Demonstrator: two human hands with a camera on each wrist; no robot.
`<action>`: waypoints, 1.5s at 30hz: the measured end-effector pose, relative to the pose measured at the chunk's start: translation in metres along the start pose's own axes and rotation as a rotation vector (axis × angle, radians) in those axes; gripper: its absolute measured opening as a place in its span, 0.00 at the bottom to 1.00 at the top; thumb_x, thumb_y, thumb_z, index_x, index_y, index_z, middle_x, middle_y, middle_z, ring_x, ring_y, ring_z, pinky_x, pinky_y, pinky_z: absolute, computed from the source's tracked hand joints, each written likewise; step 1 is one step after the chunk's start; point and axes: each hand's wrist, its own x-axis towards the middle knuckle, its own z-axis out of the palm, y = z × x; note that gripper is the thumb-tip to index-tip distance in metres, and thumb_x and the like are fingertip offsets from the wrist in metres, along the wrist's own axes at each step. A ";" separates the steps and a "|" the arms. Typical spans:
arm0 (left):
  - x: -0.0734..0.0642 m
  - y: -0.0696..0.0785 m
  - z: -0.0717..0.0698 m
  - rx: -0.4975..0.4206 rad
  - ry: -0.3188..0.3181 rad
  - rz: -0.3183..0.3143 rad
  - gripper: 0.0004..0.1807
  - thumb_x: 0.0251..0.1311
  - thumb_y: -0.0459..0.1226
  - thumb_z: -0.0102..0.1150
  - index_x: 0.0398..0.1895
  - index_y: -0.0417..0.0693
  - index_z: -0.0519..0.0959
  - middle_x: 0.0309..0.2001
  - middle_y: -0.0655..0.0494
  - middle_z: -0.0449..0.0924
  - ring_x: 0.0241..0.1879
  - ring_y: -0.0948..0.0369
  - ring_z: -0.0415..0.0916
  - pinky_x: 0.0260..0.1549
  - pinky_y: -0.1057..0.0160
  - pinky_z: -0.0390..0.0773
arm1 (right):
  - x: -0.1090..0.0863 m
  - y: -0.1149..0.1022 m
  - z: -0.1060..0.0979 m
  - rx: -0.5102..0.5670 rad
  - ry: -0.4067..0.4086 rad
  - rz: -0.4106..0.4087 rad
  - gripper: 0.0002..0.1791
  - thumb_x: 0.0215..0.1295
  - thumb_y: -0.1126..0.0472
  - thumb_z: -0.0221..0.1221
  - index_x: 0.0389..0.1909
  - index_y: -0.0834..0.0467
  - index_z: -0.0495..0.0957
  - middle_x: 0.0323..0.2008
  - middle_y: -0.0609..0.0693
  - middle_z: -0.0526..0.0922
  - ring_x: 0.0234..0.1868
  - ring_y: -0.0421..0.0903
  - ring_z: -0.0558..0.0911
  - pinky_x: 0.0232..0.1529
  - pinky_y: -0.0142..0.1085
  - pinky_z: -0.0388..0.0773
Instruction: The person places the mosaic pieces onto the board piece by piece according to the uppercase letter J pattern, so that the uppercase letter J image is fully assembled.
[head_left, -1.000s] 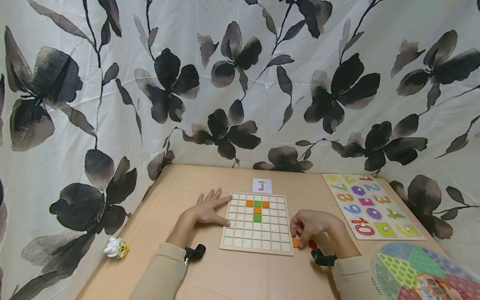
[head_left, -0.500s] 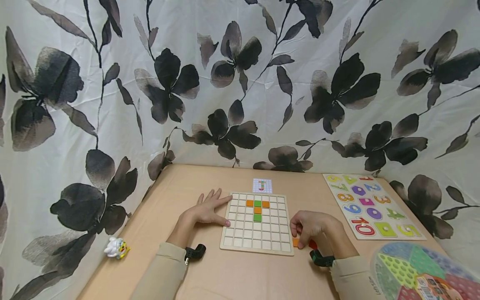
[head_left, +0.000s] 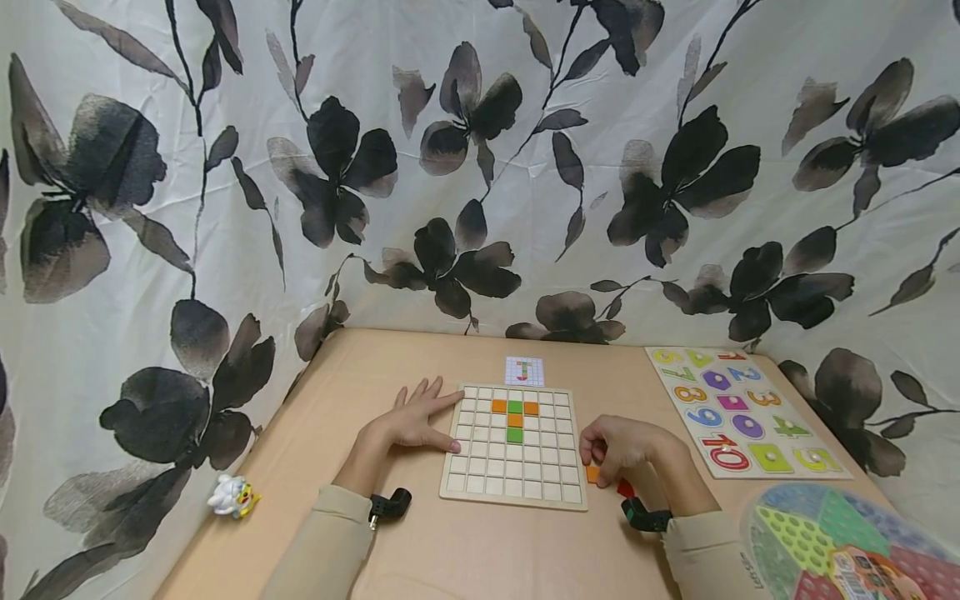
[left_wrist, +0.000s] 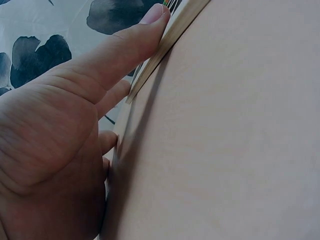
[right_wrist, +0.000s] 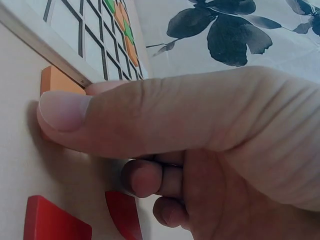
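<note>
A wooden grid board [head_left: 513, 493] with white squares lies in the middle of the table. Orange and green tiles [head_left: 515, 422] form a T shape on its upper half. My left hand [head_left: 408, 425] rests with spread fingers at the board's left edge, thumb and index finger touching the rim [left_wrist: 159, 56]. Beside the board's lower right edge, my right hand [head_left: 626, 450] pinches an orange block [right_wrist: 62, 80] between thumb and index finger. The thumb covers much of this block in the right wrist view. Red pieces [right_wrist: 55, 222] lie below that hand, partly hidden in the head view.
Behind the board lies a small pattern card [head_left: 524, 372]. A number puzzle board [head_left: 776, 461] stands to the right, with a round, colourful star-patterned board [head_left: 866, 525] nearer. A small white and yellow toy [head_left: 233, 496] sits at the table's left edge. Floral cloth hangs behind.
The orange block under my right hand has shifted slightly away from me and shows less of itself. The right fingers have moved a little; my left hand has stayed put.
</note>
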 end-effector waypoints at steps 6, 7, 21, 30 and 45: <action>0.001 -0.001 0.000 0.008 -0.002 -0.003 0.56 0.51 0.65 0.73 0.83 0.66 0.58 0.85 0.40 0.36 0.84 0.38 0.28 0.76 0.29 0.26 | 0.000 0.002 -0.001 -0.003 -0.008 -0.023 0.15 0.47 0.73 0.78 0.35 0.64 0.84 0.23 0.47 0.73 0.27 0.44 0.72 0.25 0.31 0.66; 0.001 -0.001 0.000 0.009 0.000 -0.002 0.56 0.51 0.65 0.73 0.83 0.66 0.58 0.85 0.39 0.36 0.84 0.38 0.29 0.76 0.29 0.26 | 0.000 0.002 -0.001 -0.007 -0.009 -0.025 0.15 0.47 0.73 0.78 0.35 0.63 0.84 0.23 0.47 0.73 0.27 0.44 0.73 0.25 0.31 0.66; 0.005 -0.009 0.005 -0.065 0.025 0.044 0.59 0.45 0.70 0.73 0.82 0.66 0.61 0.84 0.35 0.37 0.83 0.34 0.27 0.73 0.26 0.22 | 0.002 0.000 0.000 -0.040 0.026 -0.049 0.13 0.48 0.73 0.76 0.32 0.63 0.82 0.27 0.52 0.78 0.32 0.46 0.76 0.31 0.34 0.72; 0.006 -0.012 0.008 -0.068 0.034 0.039 0.60 0.43 0.71 0.72 0.82 0.68 0.60 0.85 0.36 0.37 0.83 0.35 0.28 0.74 0.27 0.22 | 0.002 -0.001 0.000 -0.019 0.029 -0.048 0.13 0.49 0.75 0.75 0.34 0.64 0.83 0.25 0.49 0.76 0.29 0.45 0.74 0.28 0.32 0.70; -0.002 -0.001 0.000 -0.028 0.001 0.018 0.59 0.49 0.68 0.72 0.83 0.63 0.58 0.85 0.37 0.36 0.83 0.36 0.28 0.76 0.29 0.24 | 0.001 0.003 -0.003 0.076 0.053 -0.015 0.06 0.61 0.72 0.69 0.35 0.61 0.83 0.23 0.49 0.79 0.21 0.45 0.75 0.22 0.34 0.74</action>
